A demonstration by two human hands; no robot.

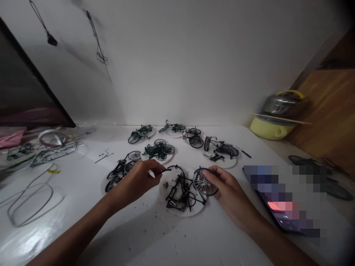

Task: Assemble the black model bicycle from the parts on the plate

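Between the fingers of my right hand (226, 190) is a miniature bicycle wheel (203, 180), spoked and dark-rimmed, tilted with its face toward me. My left hand (142, 179) pinches a thin black curved strip (166, 170), perhaps a small mudguard. Below and between my hands, a round white paper plate (187, 213) carries black model bicycle parts (181, 194), among them a frame and a curved piece. The wheel hangs over the plate's right side. My left forearm covers part of another plate with a dark model bicycle (119, 170).
Several small model bicycles (158, 149) lie on paper plates farther back. A screwdriver-like tool (244, 151) and a blurred-out phone (273, 207) are on the right, with a yellow-green pot (271, 127) behind. Loose cable (30, 221) and wire pieces lie left.
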